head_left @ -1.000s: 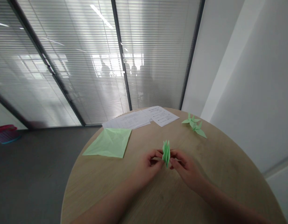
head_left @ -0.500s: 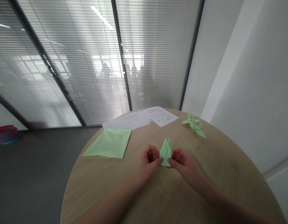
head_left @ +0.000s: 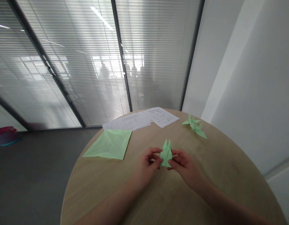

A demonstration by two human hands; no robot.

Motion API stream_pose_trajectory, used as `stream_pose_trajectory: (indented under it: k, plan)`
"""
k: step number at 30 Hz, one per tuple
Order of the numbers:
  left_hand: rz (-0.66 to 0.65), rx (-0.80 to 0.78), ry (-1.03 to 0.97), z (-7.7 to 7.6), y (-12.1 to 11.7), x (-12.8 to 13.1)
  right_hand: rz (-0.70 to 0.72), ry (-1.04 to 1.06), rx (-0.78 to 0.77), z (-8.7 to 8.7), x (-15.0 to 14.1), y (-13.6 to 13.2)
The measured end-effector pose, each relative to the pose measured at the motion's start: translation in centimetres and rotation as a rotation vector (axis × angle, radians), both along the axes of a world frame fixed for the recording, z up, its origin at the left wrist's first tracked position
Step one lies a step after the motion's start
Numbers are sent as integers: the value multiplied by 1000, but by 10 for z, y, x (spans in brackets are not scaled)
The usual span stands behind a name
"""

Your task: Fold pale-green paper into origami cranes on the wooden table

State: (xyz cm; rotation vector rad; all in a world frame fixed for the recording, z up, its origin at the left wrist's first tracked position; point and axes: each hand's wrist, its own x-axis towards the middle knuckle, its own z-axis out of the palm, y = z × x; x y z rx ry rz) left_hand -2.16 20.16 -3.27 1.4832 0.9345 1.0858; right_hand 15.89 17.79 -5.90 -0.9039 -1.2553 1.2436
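A folded piece of light green origami paper (head_left: 166,153) is held up between both hands over the wooden table, its two narrow points upward with a slit between them. My left hand (head_left: 150,162) pinches its left side, thumb on the near face near the bottom and index finger along the upper left edge. On the other side, my right hand (head_left: 183,163) pinches the lower right edge with thumb and fingers. The fingertips behind the paper are partly hidden.
On the round table (head_left: 107,190), a creased green paper sheet (head_left: 112,145) lies at the left. White printed sheets (head_left: 161,116) lie at the back. Folded green paper cranes (head_left: 194,124) sit at the back right. A red and blue basket (head_left: 6,136) stands on the floor.
My left index finger has straightened and moved up along the folded paper's left edge. The paper's two points stand slightly further apart. My right hand keeps nearly the same place.
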Motion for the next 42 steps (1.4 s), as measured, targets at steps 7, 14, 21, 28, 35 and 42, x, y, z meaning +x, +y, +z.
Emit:
stream_pose_trajectory:
  k: [7,14,21,28,35,42]
  plan:
    - [-32,45,-60,2,-1,-3,75,-92,120,0,2,0]
    - [-184,-20,-135,8,-5,-5,8,-213,219,6,10,0]
    - [-159,-110,-34,0,3,-5,-12,-212,241,15,13,-6]
    - [-126,-53,-10,-5,4,-4,4,-115,103,3,5,-1]
    - [10,123,84,2,2,-5,5,-134,136,4,4,-7]
    - [-78,-40,-64,1,0,-4,-208,-615,530,5,10,-5]
